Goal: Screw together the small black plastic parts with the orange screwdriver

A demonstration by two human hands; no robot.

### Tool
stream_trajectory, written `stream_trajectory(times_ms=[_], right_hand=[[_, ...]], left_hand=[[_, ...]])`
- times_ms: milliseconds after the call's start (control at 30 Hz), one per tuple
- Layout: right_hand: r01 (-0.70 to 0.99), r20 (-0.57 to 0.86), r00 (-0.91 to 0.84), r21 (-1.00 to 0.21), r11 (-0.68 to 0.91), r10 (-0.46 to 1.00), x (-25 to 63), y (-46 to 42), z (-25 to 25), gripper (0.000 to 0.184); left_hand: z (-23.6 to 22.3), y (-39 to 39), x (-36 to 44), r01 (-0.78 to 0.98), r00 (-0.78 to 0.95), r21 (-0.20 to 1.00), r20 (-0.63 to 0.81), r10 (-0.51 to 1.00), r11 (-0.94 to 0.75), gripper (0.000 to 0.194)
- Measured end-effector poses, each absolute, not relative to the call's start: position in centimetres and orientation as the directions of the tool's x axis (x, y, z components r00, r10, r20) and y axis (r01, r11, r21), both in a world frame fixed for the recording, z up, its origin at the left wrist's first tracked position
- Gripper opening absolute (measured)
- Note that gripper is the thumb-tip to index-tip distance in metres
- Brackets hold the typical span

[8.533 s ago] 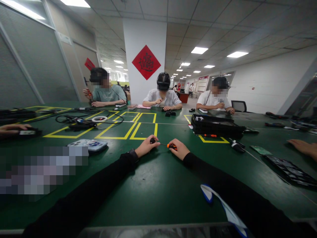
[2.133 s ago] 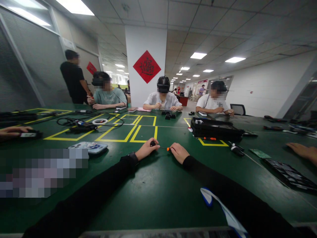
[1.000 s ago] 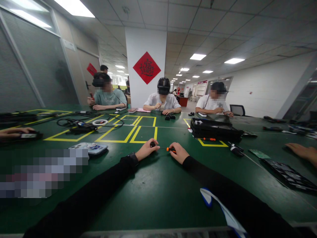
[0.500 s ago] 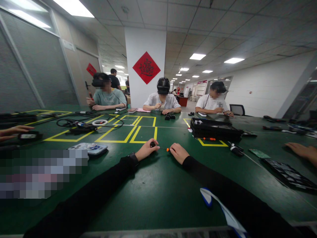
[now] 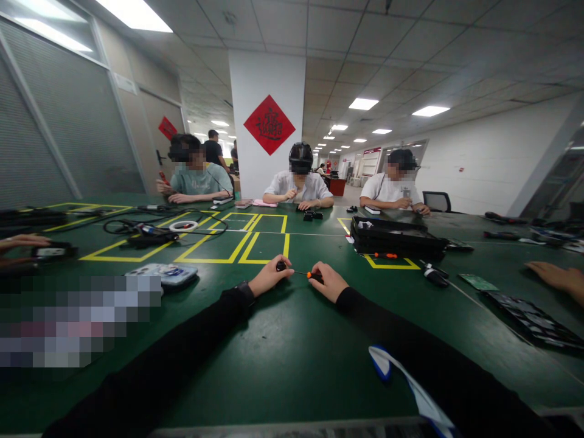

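Observation:
My left hand (image 5: 269,278) rests on the green table (image 5: 283,353), its fingers closed round a small black part (image 5: 281,266). My right hand (image 5: 329,282) lies just to its right, gripping a small screwdriver (image 5: 311,275) with an orange and black handle. The thin shaft points left and its tip meets the black part. Both arms wear black sleeves, and a dark watch sits on my left wrist.
Yellow tape boxes (image 5: 249,240) mark the table ahead. A phone (image 5: 163,273) lies left, cables and a tape roll (image 5: 183,225) beyond. Black trays (image 5: 396,236) with another screwdriver (image 5: 385,255) stand right. Three seated people work opposite; other hands (image 5: 556,277) reach in from both sides.
My hands have stayed in place; the right hand has turned slightly, so more of the orange handle shows. A person in black walked off behind the seated worker at left.

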State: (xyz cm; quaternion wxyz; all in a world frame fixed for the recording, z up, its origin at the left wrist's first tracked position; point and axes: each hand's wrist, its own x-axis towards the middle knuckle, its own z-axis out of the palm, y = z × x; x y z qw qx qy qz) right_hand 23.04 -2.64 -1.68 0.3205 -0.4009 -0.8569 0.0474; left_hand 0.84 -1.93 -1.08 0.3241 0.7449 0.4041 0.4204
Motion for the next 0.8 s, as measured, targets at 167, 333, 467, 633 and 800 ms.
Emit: stream_trajectory(times_ms=[167,333,467,633,800], right_hand=[[0.676,0.502,-0.476,-0.316,0.666,0.722,22.93,-2.61,-1.46,0.018],[0.663,0.510,-0.501,-0.293,0.689,0.699,23.04,-2.49,-1.50,0.016],[0.653,0.522,-0.483,-0.320,0.686,0.703,23.10,-2.49,-1.68,0.006],[0.652,0.517,-0.470,-0.343,0.676,0.716,23.14,-2.54,-1.88,0.015],[0.648,0.513,-0.495,-0.320,0.691,0.701,22.98,-2.71,-1.64,0.012]], left_hand=[[-1.00,-2.00,0.90,0.338,0.311,0.822,0.363,0.878,-0.459,0.032],[-0.84,-2.15,0.96,0.334,0.304,0.825,0.364,0.880,-0.456,0.032],[-0.74,-2.25,1.01,0.338,0.295,0.829,0.356,0.887,-0.445,0.032],[-0.81,-2.14,1.06,0.323,0.303,0.832,0.361,0.882,-0.451,0.031],[-1.00,-1.99,1.00,0.328,0.302,0.833,0.355,0.885,-0.446,0.031]])
